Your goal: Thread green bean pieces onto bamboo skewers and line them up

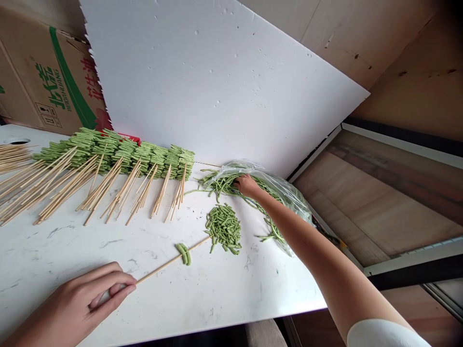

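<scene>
My left hand (94, 296) pinches the near end of a bamboo skewer (164, 265) that lies across the white table (217, 299); a few short green bean pieces (183, 253) are threaded on it. A pile of cut bean pieces (224, 228) lies at the skewer's far tip. My right hand (245, 185) reaches far out into a clear plastic bag (285, 190) of long green beans (220, 184), its fingers curled down among them. What they grip is hidden.
Several finished bean skewers (119, 159) lie in a row at the back left, sticks fanned toward me. Bare skewers (12, 156) lie at the far left. A cardboard box (43, 82) and a white board (217, 82) stand behind. The table edge drops off at right.
</scene>
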A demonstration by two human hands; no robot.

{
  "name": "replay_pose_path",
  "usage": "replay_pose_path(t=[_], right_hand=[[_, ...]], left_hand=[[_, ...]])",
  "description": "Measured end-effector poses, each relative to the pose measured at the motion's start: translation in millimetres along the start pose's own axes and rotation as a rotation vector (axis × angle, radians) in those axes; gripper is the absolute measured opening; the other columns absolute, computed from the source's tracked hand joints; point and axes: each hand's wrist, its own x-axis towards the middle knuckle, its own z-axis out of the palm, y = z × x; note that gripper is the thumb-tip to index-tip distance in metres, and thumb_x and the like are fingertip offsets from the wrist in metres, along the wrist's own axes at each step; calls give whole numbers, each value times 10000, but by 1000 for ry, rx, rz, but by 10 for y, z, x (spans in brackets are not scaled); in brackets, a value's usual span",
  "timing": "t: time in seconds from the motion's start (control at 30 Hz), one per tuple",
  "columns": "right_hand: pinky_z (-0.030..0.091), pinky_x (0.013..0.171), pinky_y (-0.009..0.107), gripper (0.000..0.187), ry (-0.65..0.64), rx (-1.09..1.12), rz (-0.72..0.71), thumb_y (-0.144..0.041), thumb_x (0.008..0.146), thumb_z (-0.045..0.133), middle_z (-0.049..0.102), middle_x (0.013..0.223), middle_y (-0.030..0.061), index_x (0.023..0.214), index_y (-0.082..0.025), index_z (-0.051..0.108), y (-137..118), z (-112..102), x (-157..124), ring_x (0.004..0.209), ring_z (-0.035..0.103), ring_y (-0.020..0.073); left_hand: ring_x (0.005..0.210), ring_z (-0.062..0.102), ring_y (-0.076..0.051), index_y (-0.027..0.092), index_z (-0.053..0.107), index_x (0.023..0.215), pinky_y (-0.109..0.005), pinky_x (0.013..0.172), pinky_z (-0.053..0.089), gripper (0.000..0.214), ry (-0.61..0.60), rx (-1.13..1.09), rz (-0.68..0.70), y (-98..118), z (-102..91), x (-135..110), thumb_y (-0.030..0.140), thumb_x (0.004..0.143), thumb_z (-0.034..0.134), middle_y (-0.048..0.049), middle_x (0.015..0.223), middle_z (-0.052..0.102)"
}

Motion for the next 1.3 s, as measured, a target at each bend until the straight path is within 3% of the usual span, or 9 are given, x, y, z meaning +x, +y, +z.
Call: replay_pose_path(t=[0.1,0.2,0.5,0.7,0.83,0.97,1.1,1.3], right_hand=[[520,998,408,233,-10,11,10,-339,1014,657,734,1125,158,1109,-148,750,-10,-41,30,1189,587,341],[538,882,356,192,-31,33,24,-312,989,686,748,1049,139,1071,-150,748,12,-94,40,1030,640,292],[439,695,290,207,-85,62,36,-158,998,520,687,812,51,918,-186,708,79,-303,81,716,562,182],[472,708,302,182,-86,130,58,-155,976,554,746,889,69,953,-184,733,181,-626,45,757,614,192],[543,778,354,193,-170,198,63,-207,971,596,801,958,91,968,-203,789,199,-864,-74,810,674,231],[549,805,334,207,-187,146,51,-126,904,624,813,916,71,886,-199,817,133,-1143,-217,835,715,234],[553,755,290,191,-29,153,96,-97,909,629,806,844,75,837,-157,796,92,-1468,-276,742,718,195],[623,735,293,216,273,389,109,-244,980,690,790,795,123,850,-87,763,59,-1994,-261,675,728,169]], left_hand=[[477,462,-79,290,782,947,-158,515,451,157,-83,10,67,-28,-43,16,417,933,690,41,774,673],[478,468,-80,279,783,951,-157,516,454,176,-74,3,61,-18,-63,24,416,946,671,35,775,678],[507,481,-82,267,772,961,-154,543,464,196,-83,7,61,-3,-63,12,417,978,647,24,798,676],[513,482,-84,270,771,987,-152,552,468,202,-112,6,41,-26,-58,6,428,982,645,24,803,674],[513,474,-99,283,780,956,-174,554,476,223,-130,-1,5,-23,-63,10,456,977,641,22,785,670],[518,468,-116,302,784,933,-201,553,479,231,-158,-16,-40,-23,-67,21,487,962,650,19,774,661],[527,476,-117,306,784,929,-203,573,482,239,-175,-26,-59,-24,-78,32,503,956,650,20,780,658],[534,489,-119,294,777,909,-201,583,481,298,-201,-1,-64,-7,-93,57,539,973,621,18,776,657]])
